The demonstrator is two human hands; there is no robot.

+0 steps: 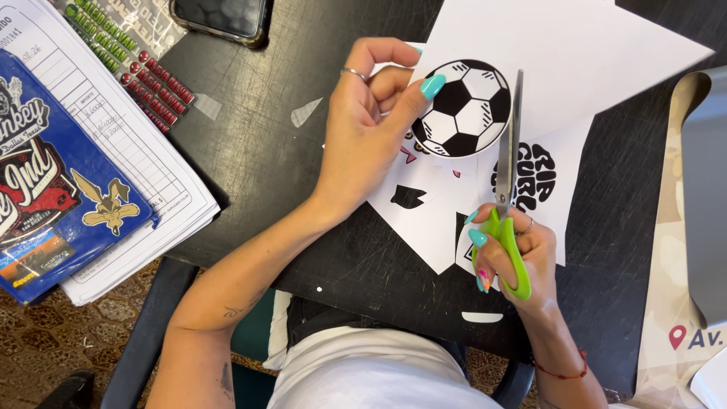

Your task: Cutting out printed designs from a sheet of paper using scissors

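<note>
Over a black worktop (257,167), the left hand (371,129) pinches a football sticker (463,108) between closed fingers while the right hand (515,254), gripping green scissors (507,220), trims its right edge (best turning the paper, not the blades).

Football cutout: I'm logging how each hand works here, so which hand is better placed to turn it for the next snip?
Left. The left hand already pinches the football cutout; the right hand is busy holding the green-handled scissors.

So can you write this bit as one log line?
left hand: holds ball cutout | right hand: holds scissors | blades: at cutout edge | table: paper scraps
</note>
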